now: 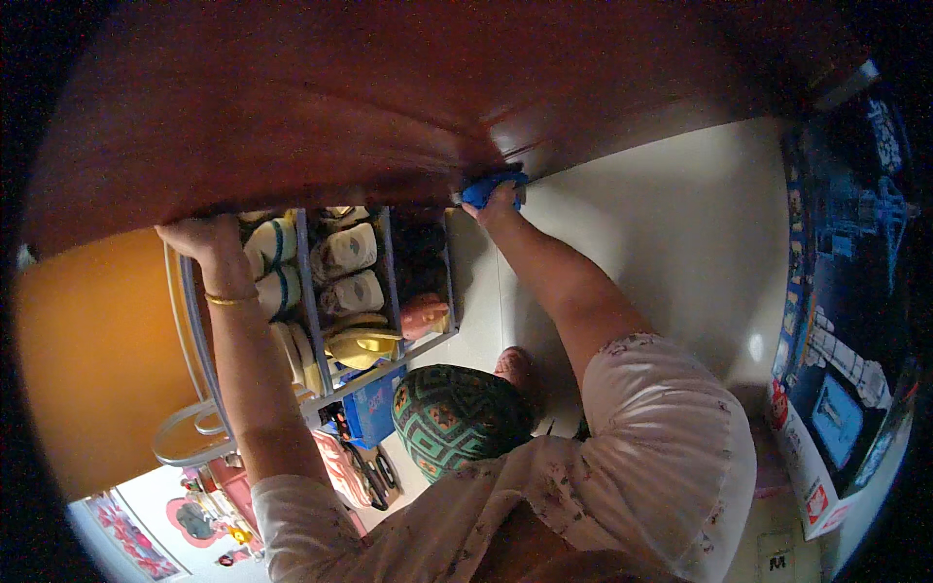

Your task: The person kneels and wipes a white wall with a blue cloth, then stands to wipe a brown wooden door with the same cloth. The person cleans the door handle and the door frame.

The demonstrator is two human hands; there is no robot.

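Note:
A dark red-brown panel (pixel 350 95) with a glossy surface spans the top of the view. My right hand (pixel 501 202) holds a blue cloth (pixel 490 189) against the panel near its lower edge. Faint reflections streak the surface just above that cloth. On the left, my left hand (pixel 204 239) touches the same edge, with a gold bangle (pixel 232 299) on the wrist. Its fingers are in shadow at the panel, so their grip is not clear. My knee in green and black patterned fabric (pixel 455 419) shows below, and a pink slipper (pixel 514 364) is beyond it.
Between my arms stands a metal shoe rack (pixel 390 284) with several pairs of slippers, including yellow ones (pixel 362 347). A blue box (pixel 373 408) is beside it. To the left is an orange-brown wooden surface (pixel 95 350); at right, a large printed box (pixel 831 415) by pale floor tiles (pixel 656 218).

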